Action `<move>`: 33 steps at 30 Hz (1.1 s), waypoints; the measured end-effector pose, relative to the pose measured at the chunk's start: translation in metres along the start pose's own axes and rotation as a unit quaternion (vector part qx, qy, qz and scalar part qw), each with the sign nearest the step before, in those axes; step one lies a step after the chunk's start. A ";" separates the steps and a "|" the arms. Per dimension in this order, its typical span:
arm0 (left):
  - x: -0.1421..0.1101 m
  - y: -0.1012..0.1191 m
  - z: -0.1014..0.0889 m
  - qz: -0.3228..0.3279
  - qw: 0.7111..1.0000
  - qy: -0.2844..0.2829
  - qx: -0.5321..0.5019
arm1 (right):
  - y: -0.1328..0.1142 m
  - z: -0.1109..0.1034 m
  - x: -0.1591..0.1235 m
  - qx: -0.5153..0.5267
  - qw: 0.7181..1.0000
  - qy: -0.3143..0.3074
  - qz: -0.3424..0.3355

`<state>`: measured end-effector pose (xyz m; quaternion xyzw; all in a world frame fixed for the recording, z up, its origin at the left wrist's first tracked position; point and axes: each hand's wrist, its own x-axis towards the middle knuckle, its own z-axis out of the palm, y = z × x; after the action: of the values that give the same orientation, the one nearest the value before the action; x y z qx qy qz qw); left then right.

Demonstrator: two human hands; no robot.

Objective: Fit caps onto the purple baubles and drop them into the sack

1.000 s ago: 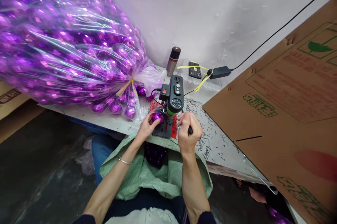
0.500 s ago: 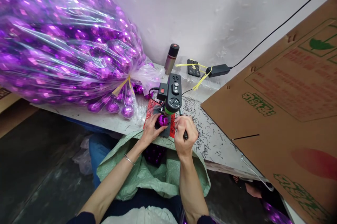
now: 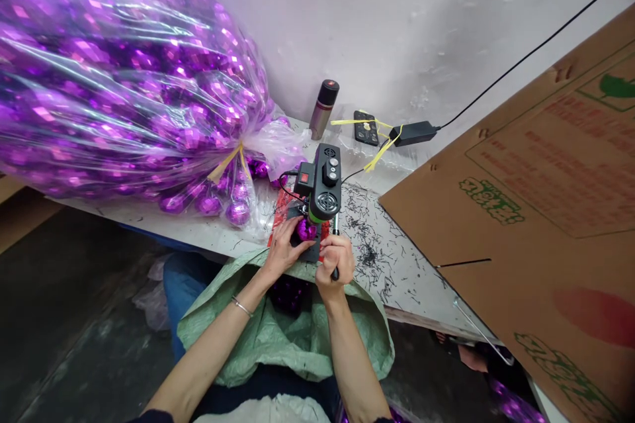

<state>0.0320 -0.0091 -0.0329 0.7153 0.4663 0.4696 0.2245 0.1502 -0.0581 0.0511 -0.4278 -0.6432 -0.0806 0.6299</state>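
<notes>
Working at the table (image 3: 163, 221), we have the black machine (image 3: 325, 181) right in front of us. Our left hand (image 3: 285, 247) and right hand (image 3: 337, 261) are both busy: the left grasps a purple ball (image 3: 306, 229) just under the machine's front end, the right is clenched around a black handle (image 3: 335, 273). Whether ball and machine touch, we cannot tell. We do best to seat the ball squarely, leave our fingertips clear of the machine, and put even force on the handle. Around us, a bulging clear bag (image 3: 133, 79) crowds the left and a cardboard box (image 3: 536, 211) hems in the right. A green sack (image 3: 297, 363) gapes below our wrists. Beyond the machine are a bottle (image 3: 323, 110) and a power adapter (image 3: 414, 134). Black scraps (image 3: 368, 254) litter the tabletop beside our right hand.
</notes>
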 end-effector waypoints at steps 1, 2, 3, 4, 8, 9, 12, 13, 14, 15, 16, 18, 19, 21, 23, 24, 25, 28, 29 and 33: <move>0.000 0.000 0.000 0.002 1.000 0.000 0.001 | 0.001 0.001 -0.001 0.001 1.000 0.006 -0.002; 0.000 0.000 0.000 0.004 1.000 0.000 0.002 | 0.003 0.002 -0.002 0.001 1.000 0.011 -0.004; -0.001 0.000 0.000 0.006 1.000 0.000 0.002 | 0.003 0.003 -0.003 0.002 1.000 0.016 -0.006; -0.001 0.000 0.000 0.008 1.000 0.000 0.002 | 0.004 0.003 -0.004 0.002 1.000 0.019 -0.008; -0.001 -0.001 0.000 0.008 1.000 -0.005 0.002 | 0.006 0.004 -0.007 0.009 1.000 0.019 -0.005; 0.000 -0.001 0.000 0.009 1.000 -0.006 0.001 | 0.006 0.004 -0.008 0.010 1.000 0.019 -0.006; 0.001 0.000 -0.002 0.013 1.000 -0.010 -0.001 | 0.006 0.005 -0.008 0.011 1.000 0.020 -0.009; 0.002 0.000 -0.002 0.012 1.000 -0.012 0.000 | 0.006 0.006 -0.008 0.012 1.000 0.023 -0.008; 0.002 0.001 -0.002 0.008 1.000 -0.016 0.001 | 0.006 0.006 -0.008 0.013 1.000 0.025 -0.005; 0.003 0.001 -0.003 0.003 1.000 -0.020 0.001 | 0.006 0.007 -0.008 0.014 1.000 0.028 -0.003; 0.003 0.001 -0.003 -0.002 1.000 -0.023 0.001 | 0.005 0.008 -0.008 0.016 0.999 0.030 0.001; 0.003 0.001 -0.003 -0.008 1.000 -0.027 -0.006 | 0.006 0.010 -0.010 0.020 0.999 0.035 0.010; 0.002 0.001 -0.003 -0.008 1.000 -0.027 -0.011 | 0.006 0.010 -0.011 0.021 0.999 0.036 0.013; 0.002 0.000 -0.002 -0.005 0.999 -0.026 -0.019 | 0.007 0.011 -0.013 0.020 0.999 0.035 0.009; 0.003 -0.002 -0.001 -0.003 0.999 -0.024 -0.021 | 0.007 0.011 -0.014 0.020 0.999 0.032 -0.001; 0.005 -0.003 0.000 -0.003 1.000 -0.023 -0.020 | 0.006 0.010 -0.013 0.021 0.999 0.032 -0.004; 0.006 -0.003 0.001 -0.002 1.000 -0.022 -0.019 | 0.004 0.009 -0.010 0.023 0.999 0.033 -0.003; 0.008 -0.004 0.003 -0.001 1.000 -0.013 -0.017 | -0.006 0.004 0.009 0.027 0.999 0.033 0.023; 0.006 -0.003 0.003 0.001 1.000 -0.008 -0.016 | -0.011 0.001 0.018 0.029 0.998 0.029 0.037; -0.028 0.001 -0.007 0.040 0.999 0.000 0.006 | -0.027 -0.009 0.048 0.046 0.993 -0.007 0.105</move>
<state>0.0230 -0.0350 -0.0422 0.7348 0.4401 0.4753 0.2011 0.1473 -0.0592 0.1071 -0.4641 -0.6021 0.0193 0.6495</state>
